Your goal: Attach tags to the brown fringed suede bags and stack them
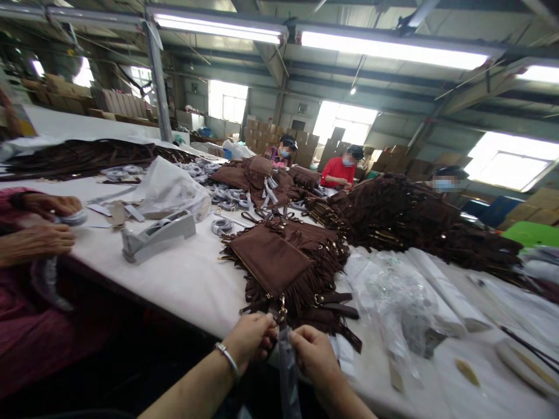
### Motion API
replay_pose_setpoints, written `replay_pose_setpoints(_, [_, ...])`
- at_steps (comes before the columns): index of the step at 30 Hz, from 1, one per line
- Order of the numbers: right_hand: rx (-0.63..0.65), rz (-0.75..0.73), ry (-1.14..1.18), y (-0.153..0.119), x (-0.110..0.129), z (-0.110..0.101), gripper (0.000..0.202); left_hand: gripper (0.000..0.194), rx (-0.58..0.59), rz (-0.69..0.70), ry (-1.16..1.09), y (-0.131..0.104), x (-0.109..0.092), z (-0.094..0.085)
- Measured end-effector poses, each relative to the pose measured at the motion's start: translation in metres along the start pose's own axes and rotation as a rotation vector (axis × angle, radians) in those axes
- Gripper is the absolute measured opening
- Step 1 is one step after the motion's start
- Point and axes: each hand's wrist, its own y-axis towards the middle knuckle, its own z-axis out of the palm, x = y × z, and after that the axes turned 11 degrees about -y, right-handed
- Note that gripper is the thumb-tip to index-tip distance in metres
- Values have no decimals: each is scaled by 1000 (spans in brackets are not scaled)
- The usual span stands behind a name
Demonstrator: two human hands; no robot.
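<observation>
A brown fringed bag [271, 259] lies flat in front of me, its gold clasp [283, 305] hanging at the table's near edge. From the clasp a strap in a clear plastic sleeve [288, 378] runs down toward my lap. My left hand [251, 340], with a silver bangle at the wrist, is closed just left of the strap's top end; what its curled fingers hold is hidden. On the other side, my right hand [317, 355] pinches the sleeved strap between thumb and fingers. More fringed brown pieces and dark straps [336, 302] lie under and beside the bag.
A grey tape dispenser [159, 233] stands left on the white table [209, 291], near a coiled wrapped strap [222, 226]. At far left, a co-worker's hands [43, 230] hold another coil. Clear plastic bags [393, 297] lie right; a brown bag pile [393, 209] rises behind. Co-workers sit across.
</observation>
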Motion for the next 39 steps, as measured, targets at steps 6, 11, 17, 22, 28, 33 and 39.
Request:
replay_pose_setpoints(6, [-9,32,-16,0,-8,-2,42,39,-10,-38,16,38,-5,10])
replay_pose_setpoints(11, [-42,15,-11,6,-9,-6,42,36,35,-13,-15,48,3,13])
replay_pose_setpoints(17, [-14,5,50,8,4,-6,40,33,81,58,-19,36,2,10])
replay_pose_setpoints(22, [-61,43,42,17,10,-8,38,23,103,94,39,25,1,11])
replay_pose_setpoints(28, [-22,123,134,23,25,-2,31,29,21,271,177,21,4,6])
replay_pose_setpoints(33, [24,133,186,29,28,2,34,32,63,486,332,19,7,-9])
replay_pose_setpoints(39, [54,77,169,42,28,0,34,31,55,649,512,20,-3,-15])
